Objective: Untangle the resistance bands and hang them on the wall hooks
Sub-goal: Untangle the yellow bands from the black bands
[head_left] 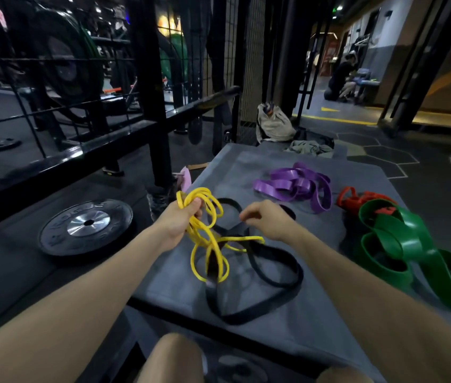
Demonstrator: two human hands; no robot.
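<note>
— How many bands are on the mat (287, 322)?

— Five colours, each a tangle: one yellow band (210, 246), one black band (268, 277), one purple band (296, 186), one red band (356, 200), one green band (401, 244).

— What are your two hands doing?

— My left hand (182, 219) is clenched round the yellow band's bunched loops, held up above the mat; its lower loops hang over the black band. My right hand (268, 219) has fingers curled; whether it pinches the yellow strand beneath it, I cannot tell.

— Anything else?

— One weight plate (86, 226) lies on the floor left of the mat. One person (341, 78) crouches far off down the corridor.
</note>
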